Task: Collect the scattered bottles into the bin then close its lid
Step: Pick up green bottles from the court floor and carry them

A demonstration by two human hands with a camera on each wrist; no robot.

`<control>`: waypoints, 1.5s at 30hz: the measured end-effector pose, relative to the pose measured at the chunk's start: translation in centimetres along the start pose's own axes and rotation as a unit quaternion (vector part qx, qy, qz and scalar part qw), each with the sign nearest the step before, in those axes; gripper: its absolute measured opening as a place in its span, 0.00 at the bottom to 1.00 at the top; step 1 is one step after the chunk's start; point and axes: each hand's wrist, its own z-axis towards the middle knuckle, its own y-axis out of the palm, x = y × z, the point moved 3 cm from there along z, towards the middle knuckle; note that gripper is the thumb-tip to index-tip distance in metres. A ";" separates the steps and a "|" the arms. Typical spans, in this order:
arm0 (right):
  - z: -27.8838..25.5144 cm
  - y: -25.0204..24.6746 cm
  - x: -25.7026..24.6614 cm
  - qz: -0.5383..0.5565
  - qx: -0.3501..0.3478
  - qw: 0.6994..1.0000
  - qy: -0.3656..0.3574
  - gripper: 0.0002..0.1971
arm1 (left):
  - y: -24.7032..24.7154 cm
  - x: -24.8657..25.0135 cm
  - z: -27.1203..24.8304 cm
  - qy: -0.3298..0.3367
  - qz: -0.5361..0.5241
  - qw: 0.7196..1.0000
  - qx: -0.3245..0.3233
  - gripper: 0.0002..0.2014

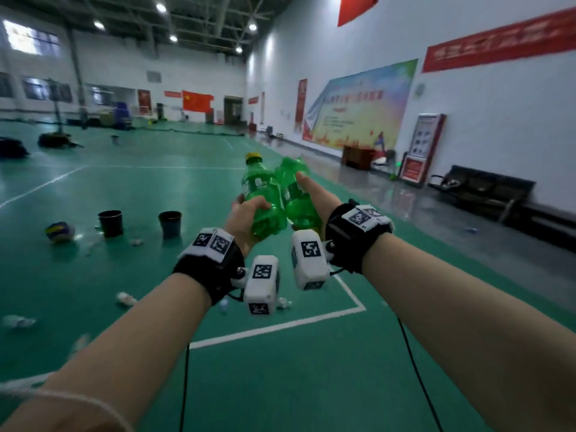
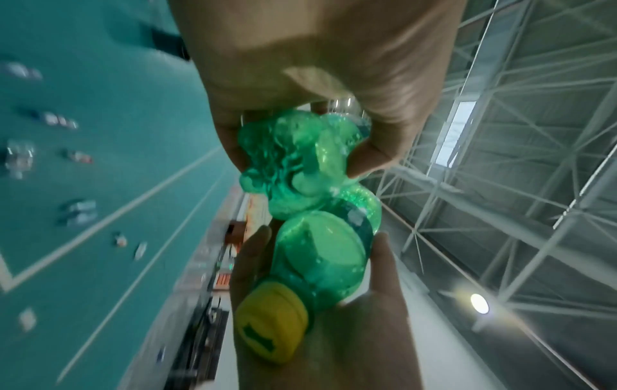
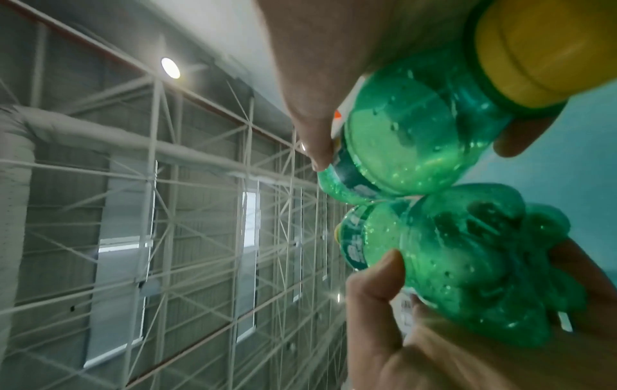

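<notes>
I hold two green plastic bottles side by side in the air over the green court floor. My left hand [image 1: 249,210] grips the lower half of one green bottle [image 1: 260,188], which stands upright with its yellow cap on top. My right hand [image 1: 314,194] grips the other green bottle [image 1: 296,198] upside down, base up and cap toward my wrist. The left wrist view shows my left hand [image 2: 317,66] round the lobed base of its bottle [image 2: 293,163]. In the right wrist view the yellow-capped bottle [image 3: 417,137] lies in my right hand [image 3: 333,52]. The two bottles touch.
Two dark open bins [image 1: 110,222] [image 1: 170,223] stand on the floor ahead to the left, no lid showing. Clear bottles [image 1: 17,321] [image 1: 126,298] lie scattered near my feet. A blue and yellow ball [image 1: 59,232] sits beside the bins. Benches [image 1: 483,188] line the right wall.
</notes>
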 end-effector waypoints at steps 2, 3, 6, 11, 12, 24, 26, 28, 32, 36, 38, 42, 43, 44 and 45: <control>1.2 -8.6 0.1 -0.027 0.089 0.996 -0.014 0.54 | 8.1 -2.4 2.6 -0.010 -0.005 0.998 -0.056 0.34; 1.6 -13.1 0.2 -0.032 0.128 0.991 -0.020 0.58 | 12.2 -3.7 3.9 -0.019 -0.004 0.996 -0.088 0.32; -1.6 -24.5 0.6 -0.002 0.199 0.979 -0.034 0.39 | 24.6 -8.4 6.2 -0.038 0.014 0.982 -0.183 0.26; -5.5 -46.2 5.3 -0.008 0.408 0.913 -0.019 0.56 | 45.4 -18.2 6.2 -0.096 0.028 0.921 -0.375 0.23; -5.8 -48.3 6.0 -0.009 0.421 0.907 -0.007 0.60 | 47.2 -19.0 6.2 -0.098 0.032 0.915 -0.391 0.23; -26.1 -74.8 12.4 0.048 0.757 0.651 0.004 0.67 | 80.9 -34.7 -7.3 -0.201 0.018 0.712 -0.673 0.29; -31.2 -76.5 15.3 0.062 0.793 0.605 0.037 0.66 | 83.5 -37.5 -12.0 -0.229 0.031 0.666 -0.710 0.30; -36.6 -78.1 18.4 0.085 0.823 0.560 0.046 0.64 | 85.7 -40.5 -17.0 -0.248 0.040 0.617 -0.746 0.31; -43.9 -78.1 20.3 0.111 0.861 0.494 0.040 0.43 | 89.8 -45.9 -26.9 -0.256 0.050 0.540 -0.801 0.33; -51.9 -80.4 24.3 0.133 0.883 0.449 0.027 0.19 | 94.1 -50.8 -36.6 -0.244 0.075 0.478 -0.841 0.33; -56.0 -82.4 26.7 0.146 0.896 0.419 0.024 0.19 | 96.1 -52.6 -41.2 -0.229 0.095 0.440 -0.863 0.33; -63.8 -87.2 28.7 0.173 0.913 0.370 0.007 0.26 | 101.5 -54.3 -50.1 -0.215 0.118 0.392 -0.887 0.33; -65.7 -88.6 28.8 0.175 0.918 0.357 0.001 0.29 | 103.2 -54.6 -52.3 -0.210 0.117 0.386 -0.891 0.33; -67.7 -90.0 28.9 0.170 0.923 0.345 -0.006 0.30 | 104.9 -55.0 -54.4 -0.205 0.114 0.382 -0.894 0.34; -69.4 -91.4 28.8 0.165 0.927 0.337 -0.018 0.26 | 106.4 -55.5 -56.4 -0.204 0.109 0.380 -0.896 0.34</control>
